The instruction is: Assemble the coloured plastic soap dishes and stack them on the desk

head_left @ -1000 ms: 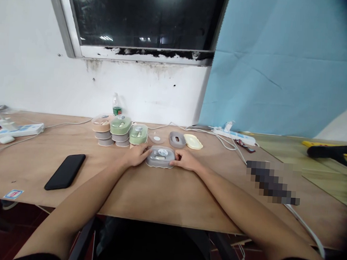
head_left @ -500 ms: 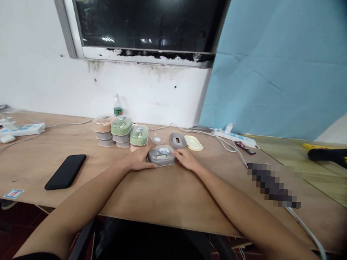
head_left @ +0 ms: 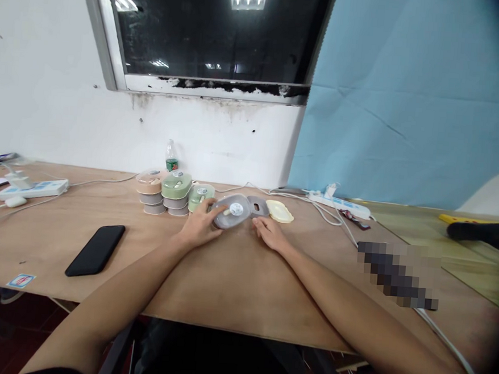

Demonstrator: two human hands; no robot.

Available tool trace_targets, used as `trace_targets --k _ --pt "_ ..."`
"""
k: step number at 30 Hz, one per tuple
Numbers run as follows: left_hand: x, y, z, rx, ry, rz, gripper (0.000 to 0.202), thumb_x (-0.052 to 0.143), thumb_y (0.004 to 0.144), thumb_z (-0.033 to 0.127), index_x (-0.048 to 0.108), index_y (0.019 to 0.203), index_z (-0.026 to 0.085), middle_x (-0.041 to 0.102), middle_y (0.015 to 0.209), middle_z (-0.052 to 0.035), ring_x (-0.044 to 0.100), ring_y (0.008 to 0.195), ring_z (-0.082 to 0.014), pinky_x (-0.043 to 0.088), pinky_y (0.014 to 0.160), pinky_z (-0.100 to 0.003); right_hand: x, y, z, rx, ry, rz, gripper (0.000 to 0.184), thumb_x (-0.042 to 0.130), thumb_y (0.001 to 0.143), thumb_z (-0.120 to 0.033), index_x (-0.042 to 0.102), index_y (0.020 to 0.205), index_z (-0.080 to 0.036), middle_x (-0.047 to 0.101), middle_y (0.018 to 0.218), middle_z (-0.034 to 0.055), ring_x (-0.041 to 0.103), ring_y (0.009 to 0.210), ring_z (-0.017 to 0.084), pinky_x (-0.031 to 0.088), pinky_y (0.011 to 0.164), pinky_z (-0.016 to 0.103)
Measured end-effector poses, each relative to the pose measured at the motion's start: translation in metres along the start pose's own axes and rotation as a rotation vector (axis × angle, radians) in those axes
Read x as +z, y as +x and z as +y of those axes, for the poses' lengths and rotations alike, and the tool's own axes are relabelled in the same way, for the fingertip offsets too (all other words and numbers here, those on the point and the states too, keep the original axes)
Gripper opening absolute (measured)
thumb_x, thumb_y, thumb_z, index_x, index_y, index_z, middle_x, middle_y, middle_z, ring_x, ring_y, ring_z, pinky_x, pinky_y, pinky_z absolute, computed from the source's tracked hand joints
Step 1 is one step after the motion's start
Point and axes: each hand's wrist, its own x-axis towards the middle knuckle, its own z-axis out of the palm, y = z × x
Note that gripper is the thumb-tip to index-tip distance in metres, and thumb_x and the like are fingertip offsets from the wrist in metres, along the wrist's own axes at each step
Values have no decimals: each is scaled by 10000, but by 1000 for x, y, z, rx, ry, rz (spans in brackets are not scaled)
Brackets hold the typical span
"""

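My left hand [head_left: 199,226] grips the left end of a grey oval box with a clear lid [head_left: 232,211], thumb in front and fingers over the top. The box is tilted up off the table, its lid and white round sticker facing me. Just to its right rests my right hand [head_left: 268,234] on the table, fingers curled together and apart from the box, with nothing seen in them. Behind it lie a grey oval piece with a slot [head_left: 257,206], partly hidden by the box, and a pale yellow tray [head_left: 279,211].
Back left stand stacked boxes, topped by a peach one [head_left: 150,182] and green ones [head_left: 176,185]. A plastic bottle [head_left: 172,157] is behind them. A black phone [head_left: 95,250] lies left. Power strips [head_left: 33,188] and cables run along both sides; a pixelated dark object [head_left: 395,274] is right.
The grey box has been lifted and tilted toward me by my left hand. My right hand has let go of its right end and curled its fingers. The view has shifted slightly.
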Motion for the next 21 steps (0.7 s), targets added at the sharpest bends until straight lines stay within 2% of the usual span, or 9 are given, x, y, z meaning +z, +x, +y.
trace_targets --k 3,6,11,15,17,21 --pt "-10 3 -2 -87 80 216 643 643 758 390 426 1345 243 281 1400 -122 418 1221 -279 400 1008 -389 0 -1 -1 -22 -29 -42 497 326 897 -575 555 694 -184 545 558 -4 491 564 143 308 551 254" --pt "-21 4 -8 -200 177 313 686 667 735 452 425 1343 248 287 1406 -128 461 1172 -279 400 993 -399 2 -2 -3 -50 -84 -56 480 366 887 -563 501 626 -183 518 555 -11 450 552 128 279 539 249" --pt "-30 6 -12 -338 330 327 730 682 690 546 452 1318 256 361 1379 -146 422 1207 -341 352 990 -473 3 -2 -4 -63 -138 -33 472 402 873 -561 437 591 -185 447 539 -26 413 539 114 247 528 250" --pt "-29 8 -8 -374 394 345 762 630 687 630 466 1310 221 297 1438 -173 326 1273 -397 275 1017 -527 3 -2 -4 -70 -144 -42 473 396 873 -567 446 600 -185 449 550 -26 417 544 114 240 524 252" --pt "-29 8 -8 -365 403 350 745 580 728 621 449 1326 195 256 1465 -182 279 1300 -407 252 1020 -543 3 -1 -3 -72 -137 -52 471 390 875 -566 460 608 -184 461 558 -22 423 550 116 239 524 251" --pt "-27 7 -10 -341 389 337 659 537 782 499 421 1347 180 235 1482 -169 199 1351 -386 212 1043 -541 3 -1 -2 -69 -135 -53 478 389 873 -573 472 609 -183 460 551 -22 426 553 119 243 525 248"
